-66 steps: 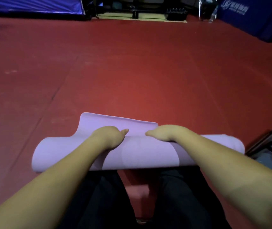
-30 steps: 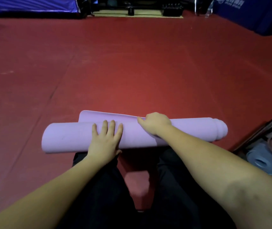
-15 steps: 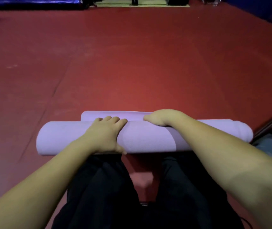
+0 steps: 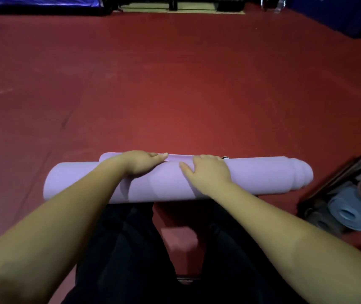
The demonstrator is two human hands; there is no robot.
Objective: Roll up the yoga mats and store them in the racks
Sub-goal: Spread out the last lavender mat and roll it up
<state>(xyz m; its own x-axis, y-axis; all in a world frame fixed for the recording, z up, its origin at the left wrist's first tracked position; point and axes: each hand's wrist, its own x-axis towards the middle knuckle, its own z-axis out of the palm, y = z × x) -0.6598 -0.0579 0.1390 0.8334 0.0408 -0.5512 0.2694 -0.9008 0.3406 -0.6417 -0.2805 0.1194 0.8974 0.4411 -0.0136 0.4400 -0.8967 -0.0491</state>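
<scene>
Since the earlier frame, less loose flap shows beyond the roll and right hand (image 4: 208, 172) now lies flat on top. Soft lilac foam yoga mat (image 4: 262, 176) lies on red floor (image 4: 175, 95), long axis crosswise under both hands. Left hand (image 4: 141, 162) presses with straight fingers over the far edge, holding nothing. Rack of rolled mats (image 4: 348, 207) sits beyond the right hand, nearer that arm.

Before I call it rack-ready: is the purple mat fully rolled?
Almost. The purple mat is a roll; a short flap still lies flat beyond both hands.
</scene>
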